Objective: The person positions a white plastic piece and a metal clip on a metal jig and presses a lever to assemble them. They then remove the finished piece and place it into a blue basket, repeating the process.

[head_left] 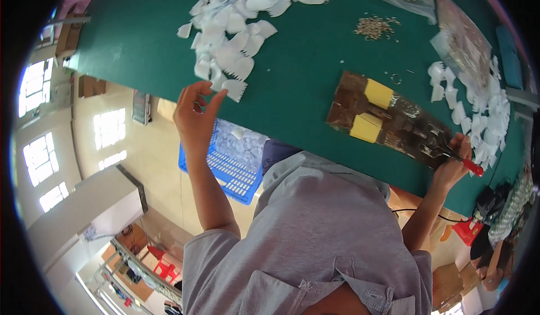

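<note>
My left hand [197, 110] reaches to the near end of a pile of white plastic pieces [225, 28]. Its thumb and fingers are apart, the thumb tip touching or just beside one white toothed piece [233, 89]. On the right, my right hand [453, 166] is closed around the red-handled lever [471, 166] of a metal clamp [432, 138]. The clamp sits on a brown, worn fixture board [402, 115] with two yellow pads [378, 93]. Part of the right hand's grip is hidden by the lever.
More white pieces [486, 121] lie right of the fixture, below a clear plastic bag [464, 45]. A heap of small metal parts [375, 27] is on the green table [298, 73]. Below the table's near edge is a blue basket [239, 188] with white pieces.
</note>
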`<state>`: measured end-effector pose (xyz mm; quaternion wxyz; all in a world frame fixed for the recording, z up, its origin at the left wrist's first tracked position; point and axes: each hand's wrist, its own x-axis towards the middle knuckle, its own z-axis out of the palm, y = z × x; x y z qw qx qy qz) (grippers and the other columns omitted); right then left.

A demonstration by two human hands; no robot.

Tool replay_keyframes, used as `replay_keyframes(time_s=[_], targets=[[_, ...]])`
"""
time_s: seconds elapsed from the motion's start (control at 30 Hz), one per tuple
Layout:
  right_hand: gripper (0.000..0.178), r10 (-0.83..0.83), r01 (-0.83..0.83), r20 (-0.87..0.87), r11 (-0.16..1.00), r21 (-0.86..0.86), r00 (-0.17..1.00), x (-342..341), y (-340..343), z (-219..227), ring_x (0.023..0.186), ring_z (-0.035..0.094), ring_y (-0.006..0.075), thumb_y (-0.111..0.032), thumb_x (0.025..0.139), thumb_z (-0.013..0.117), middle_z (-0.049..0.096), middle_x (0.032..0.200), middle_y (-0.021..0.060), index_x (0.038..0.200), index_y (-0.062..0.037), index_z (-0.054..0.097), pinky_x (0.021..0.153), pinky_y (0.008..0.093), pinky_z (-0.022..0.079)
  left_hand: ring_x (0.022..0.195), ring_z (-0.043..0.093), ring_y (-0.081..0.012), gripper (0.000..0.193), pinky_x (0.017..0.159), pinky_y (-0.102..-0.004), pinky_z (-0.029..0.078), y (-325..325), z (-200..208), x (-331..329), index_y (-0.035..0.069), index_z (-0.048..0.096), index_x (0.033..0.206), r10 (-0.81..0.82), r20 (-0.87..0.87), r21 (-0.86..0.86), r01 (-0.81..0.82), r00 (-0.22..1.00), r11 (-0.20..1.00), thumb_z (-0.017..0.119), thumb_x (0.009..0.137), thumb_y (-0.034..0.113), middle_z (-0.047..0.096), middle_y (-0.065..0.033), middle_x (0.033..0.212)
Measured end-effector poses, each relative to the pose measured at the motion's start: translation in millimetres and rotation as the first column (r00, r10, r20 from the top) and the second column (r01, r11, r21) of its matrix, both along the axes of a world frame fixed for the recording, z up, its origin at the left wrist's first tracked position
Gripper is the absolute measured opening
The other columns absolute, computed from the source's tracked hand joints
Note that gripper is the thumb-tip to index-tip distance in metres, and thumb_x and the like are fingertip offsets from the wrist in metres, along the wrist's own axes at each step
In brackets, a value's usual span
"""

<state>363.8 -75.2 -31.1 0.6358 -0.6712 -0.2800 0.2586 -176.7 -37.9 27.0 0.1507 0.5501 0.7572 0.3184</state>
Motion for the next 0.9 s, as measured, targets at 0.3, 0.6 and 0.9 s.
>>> replay_keyframes(time_s=[0.3,0.6,0.9], targets=[[0.016,0.159,-0.124,0.380,0.986,-0.115,0.911,-21,34,38,0.078,0.061,0.0107,-0.016,0.097,0.076,0.069,0.089,0.0016,0.107,-0.0027,0.075,0.069,0.0279,0.049,0.077,0.053,-0.0135,0.033,0.068,-0.0289,0.047,0,-40,-10,0.006,0.070,0.123,-0.051,-0.030,0.082,0.053,0.998,0.995,0.078,0.091,0.004,0.066,-0.0038,0.104],[0.016,0.389,-0.126,0.919,0.917,-0.379,0.061,24,43,-1,0.103,0.067,0.0312,-0.019,0.085,0.072,0.067,0.102,0.0092,0.098,-0.0100,0.068,0.087,0.0431,0.059,0.116,0.066,-0.0293,0.043,0.095,-0.0392,0.058,30,-121,-77,-0.005,0.059,0.137,-0.265,0.238,0.167,0.230,0.934,0.959,0.073,0.098,0.007,0.063,-0.0210,0.135],[0.017,-0.058,-0.045,0.735,0.992,0.119,0.676,11,46,-9,0.084,0.063,0.0394,-0.009,0.086,0.068,0.058,0.091,0.0154,0.091,-0.0029,0.054,0.071,0.0470,0.054,0.102,0.071,-0.0309,0.055,0.092,-0.0409,0.058,125,-89,71,0.002,0.069,0.134,-0.534,0.026,0.080,0.531,0.845,0.843,0.083,0.093,0.036,0.074,-0.0145,0.114]])
